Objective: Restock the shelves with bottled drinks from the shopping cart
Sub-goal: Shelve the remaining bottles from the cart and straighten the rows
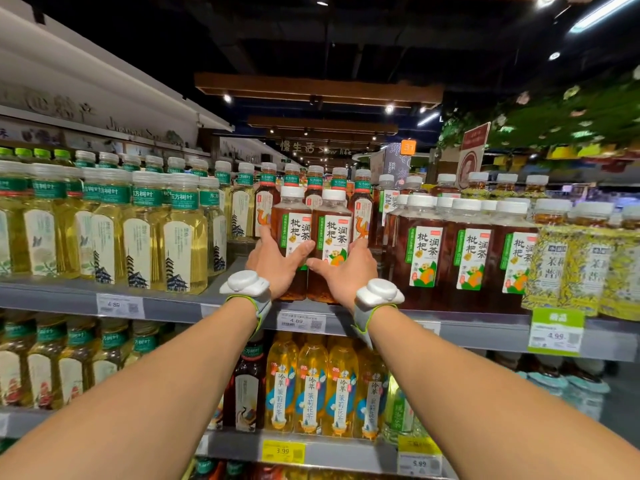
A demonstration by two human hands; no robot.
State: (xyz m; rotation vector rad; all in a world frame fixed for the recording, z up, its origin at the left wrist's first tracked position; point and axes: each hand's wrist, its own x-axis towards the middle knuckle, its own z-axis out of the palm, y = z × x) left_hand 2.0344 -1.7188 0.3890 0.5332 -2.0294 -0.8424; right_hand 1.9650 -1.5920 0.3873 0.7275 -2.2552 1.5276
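Shelf (52, 294): pale tea row (145, 233) on the left, brown tea row (467, 258) on the right. In the gap between them, two brown bottles upright and touching at the front edge. Left hand (273, 259) wraps left bottle (292, 226), thumb across the label. Right hand (348, 271) wraps right bottle (332, 230) likewise. White band (244, 284) on each wrist.

One head-worn wide-angle view, looking forward at the shelf (52, 299), near. Fingers (362, 249) sit mid-frame; forearms (194, 358) enter below them, dark ceiling (346, 46) fills above.
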